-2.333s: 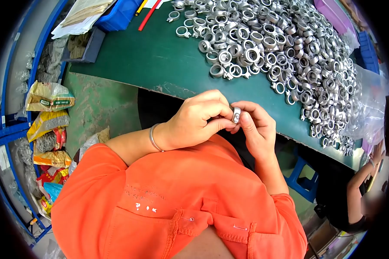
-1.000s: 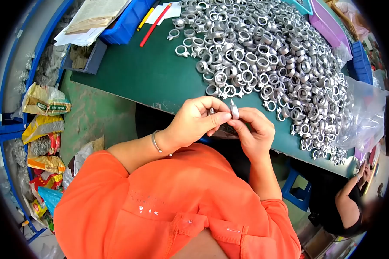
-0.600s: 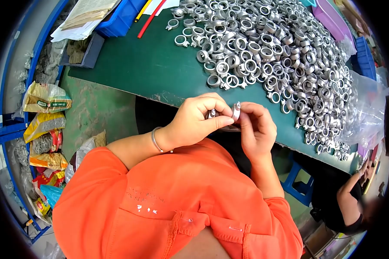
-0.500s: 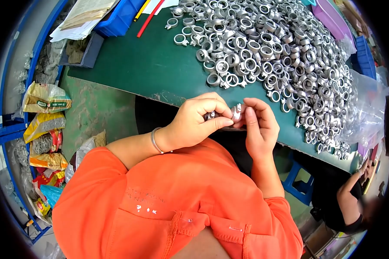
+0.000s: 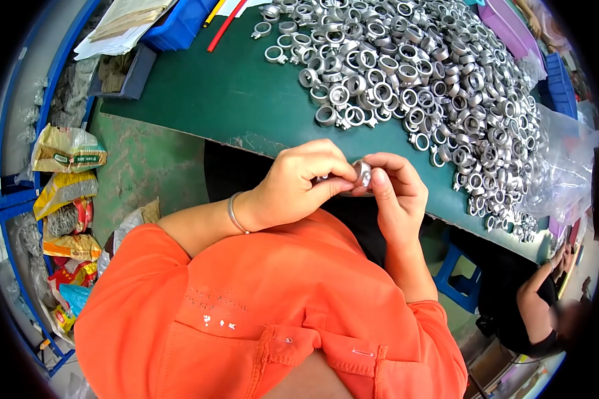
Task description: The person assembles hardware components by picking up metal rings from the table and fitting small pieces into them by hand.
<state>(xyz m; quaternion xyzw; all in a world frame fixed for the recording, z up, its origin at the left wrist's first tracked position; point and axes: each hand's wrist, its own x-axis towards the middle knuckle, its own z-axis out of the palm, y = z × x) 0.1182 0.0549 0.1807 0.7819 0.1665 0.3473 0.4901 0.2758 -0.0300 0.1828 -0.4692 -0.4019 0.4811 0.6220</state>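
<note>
Just off the near table edge, a silvery metal ring clamp [image 5: 363, 174] is held between my two hands. My left hand [image 5: 306, 178] pinches its left side with thumb and forefinger, the other fingers curled. Another small bit of metal shows partly inside the curl of those fingers, too hidden to name. My right hand [image 5: 400, 189] grips the same clamp from the right, its thumb against the front and fingers behind. Much of the clamp is covered by fingertips. Beyond my hands, a large heap of similar ring clamps [image 5: 406, 70] spreads over the green table [image 5: 233, 100].
A blue bin [image 5: 180, 30], a grey bin [image 5: 132, 74] and a red pencil-like stick [image 5: 229, 26] are at the far left. Clear plastic bags [image 5: 559, 166] lie at right. A blue stool [image 5: 459, 279] and a co-worker's arm [image 5: 538, 309] are at lower right. Sacks [image 5: 66, 149] line the left shelf.
The clamp has turned a little between my fingers, and my left fingertips have closed in against it. My right fingers have shifted slightly left. The view has moved slightly.
</note>
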